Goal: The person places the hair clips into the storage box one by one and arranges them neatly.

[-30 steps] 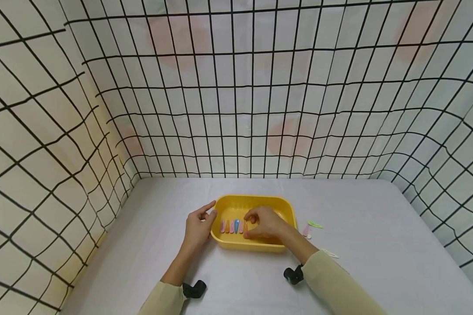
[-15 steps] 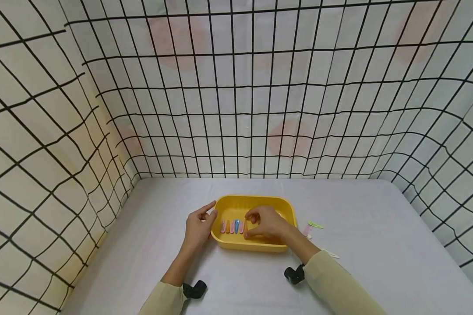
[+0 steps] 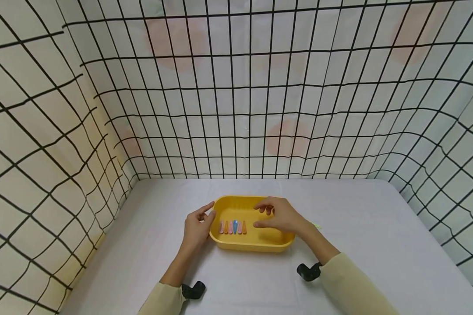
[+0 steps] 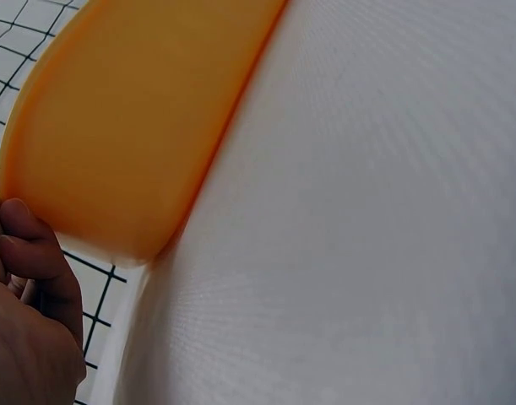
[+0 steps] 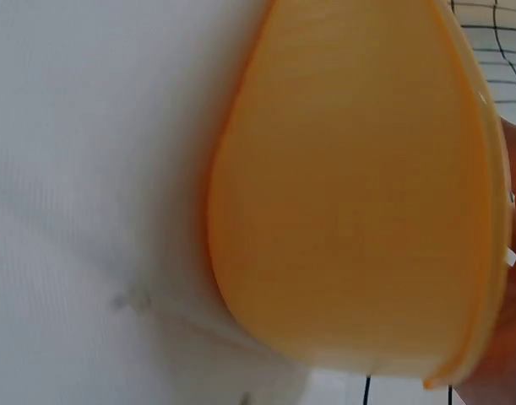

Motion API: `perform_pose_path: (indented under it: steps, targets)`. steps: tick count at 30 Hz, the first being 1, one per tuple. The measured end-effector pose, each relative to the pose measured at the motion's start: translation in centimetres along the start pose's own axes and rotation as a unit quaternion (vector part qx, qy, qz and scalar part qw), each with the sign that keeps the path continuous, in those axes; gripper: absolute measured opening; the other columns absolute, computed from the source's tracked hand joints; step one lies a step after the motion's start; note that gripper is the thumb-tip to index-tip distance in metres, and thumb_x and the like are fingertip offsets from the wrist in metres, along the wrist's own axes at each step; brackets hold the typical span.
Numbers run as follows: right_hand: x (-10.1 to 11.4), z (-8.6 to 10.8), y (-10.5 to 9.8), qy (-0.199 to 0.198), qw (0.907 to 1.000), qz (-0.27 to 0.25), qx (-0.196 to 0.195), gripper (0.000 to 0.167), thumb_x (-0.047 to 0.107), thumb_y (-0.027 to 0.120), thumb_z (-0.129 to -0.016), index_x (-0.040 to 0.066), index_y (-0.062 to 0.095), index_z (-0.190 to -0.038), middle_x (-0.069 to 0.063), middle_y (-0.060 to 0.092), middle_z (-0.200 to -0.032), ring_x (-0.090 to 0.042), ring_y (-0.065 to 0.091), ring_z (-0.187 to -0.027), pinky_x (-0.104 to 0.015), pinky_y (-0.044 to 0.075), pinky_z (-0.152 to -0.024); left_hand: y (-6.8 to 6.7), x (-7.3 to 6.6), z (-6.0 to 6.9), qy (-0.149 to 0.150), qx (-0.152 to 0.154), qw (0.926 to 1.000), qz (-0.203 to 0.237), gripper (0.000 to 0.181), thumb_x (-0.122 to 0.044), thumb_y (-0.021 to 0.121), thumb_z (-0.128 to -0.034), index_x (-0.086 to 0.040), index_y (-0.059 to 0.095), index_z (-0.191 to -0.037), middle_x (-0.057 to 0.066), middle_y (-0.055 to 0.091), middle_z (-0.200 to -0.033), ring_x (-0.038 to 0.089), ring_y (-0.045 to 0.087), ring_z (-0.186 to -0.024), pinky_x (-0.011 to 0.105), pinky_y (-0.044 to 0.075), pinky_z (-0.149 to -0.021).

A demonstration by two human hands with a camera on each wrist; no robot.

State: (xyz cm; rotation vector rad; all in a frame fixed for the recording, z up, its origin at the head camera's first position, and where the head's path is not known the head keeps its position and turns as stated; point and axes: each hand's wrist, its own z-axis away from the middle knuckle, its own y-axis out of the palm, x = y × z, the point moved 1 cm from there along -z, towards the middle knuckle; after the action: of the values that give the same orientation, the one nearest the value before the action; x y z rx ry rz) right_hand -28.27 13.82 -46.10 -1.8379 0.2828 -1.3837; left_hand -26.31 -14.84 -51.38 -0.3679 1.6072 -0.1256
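A yellow plastic tray (image 3: 252,247) sits on the white cloth. Inside, towards its left, several snap hair clips stand side by side in a row: pink ones, orange ones and a blue hair clip (image 3: 235,226) among them. The row's right end is an orange hair clip (image 3: 244,227). My left hand (image 3: 197,227) grips the tray's left rim between thumb and fingers; curled fingers show against its wall in the left wrist view. My right hand (image 3: 281,215) hovers over the tray's right half, thumb and fingers apart, holding nothing visible. In the right wrist view the tray wall hides most of it.
A green hair clip (image 3: 317,226) peeks out on the cloth behind my right wrist; the forearm covers that area. A black grid-patterned white backdrop (image 3: 240,109) rises behind and along both sides of the table (image 3: 362,262).
My right hand has let go of the orange hair clip at the row's right end and moved up and right, its fingers spreading. My left hand keeps its place on the rim.
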Motion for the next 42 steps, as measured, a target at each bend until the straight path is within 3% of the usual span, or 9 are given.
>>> perform_pose_path:
  steps: [10, 21, 29, 35, 42]
  targets:
    - [-1.3, 1.8, -3.3, 0.002, 0.9988, 0.012, -0.047, 0.056, 0.039, 0.089, -0.079, 0.008, 0.073, -0.123, -0.013, 0.067, -0.104, -0.024, 0.055, -0.088, -0.023, 0.046, -0.07, -0.1, 0.1, -0.1, -0.008, 0.004, 1.0, 0.0, 0.037, -0.026, 0.068, -0.0994, -0.022, 0.069, -0.136, 0.003, 0.053, -0.07, 0.014, 0.042, -0.04, 0.02, 0.041, -0.039]
    - [-4.0, 4.8, -6.5, 0.021, 0.9945, 0.033, -0.097, 0.05, 0.042, 0.088, -0.08, 0.015, 0.074, -0.119, -0.006, 0.067, -0.101, -0.028, 0.055, -0.085, -0.022, 0.044, -0.066, -0.1, 0.0, 0.0, 0.007, 0.007, 0.9999, 0.003, 0.036, -0.027, 0.069, -0.0992, -0.022, 0.07, -0.135, 0.002, 0.052, -0.067, 0.011, 0.041, -0.041, 0.02, 0.04, -0.039]
    - [-6.1, 6.8, -7.4, 0.034, 0.9923, 0.057, -0.105, 0.046, 0.045, 0.084, -0.083, 0.02, 0.073, -0.12, -0.006, 0.069, -0.106, -0.028, 0.055, -0.087, -0.021, 0.043, -0.067, -0.1, 0.1, 0.0, 0.009, 0.004, 0.9999, 0.0, 0.036, -0.027, 0.069, -0.0987, -0.023, 0.07, -0.135, 0.003, 0.052, -0.068, 0.01, 0.042, -0.04, 0.02, 0.04, -0.039]
    - [-7.5, 8.1, -7.8, 0.048, 0.9903, 0.069, -0.111, 0.045, 0.043, 0.083, -0.086, 0.016, 0.073, -0.12, -0.009, 0.068, -0.104, -0.021, 0.053, -0.086, -0.021, 0.043, -0.068, -0.1, 0.1, -0.1, 0.009, 0.006, 0.9999, 0.001, 0.036, -0.028, 0.069, -0.0992, -0.023, 0.07, -0.135, 0.003, 0.052, -0.067, 0.012, 0.041, -0.04, 0.019, 0.04, -0.039]
    - [-9.4, 9.2, -7.9, 0.07, 0.989, 0.072, -0.109, 0.047, 0.044, 0.081, -0.087, 0.013, 0.073, -0.121, -0.003, 0.066, -0.1, -0.015, 0.051, -0.084, -0.021, 0.042, -0.066, -0.1, 0.2, -0.1, 0.013, 0.006, 0.9999, -0.003, 0.036, -0.028, 0.068, -0.0994, -0.023, 0.07, -0.136, 0.003, 0.053, -0.067, 0.011, 0.041, -0.04, 0.019, 0.039, -0.039]
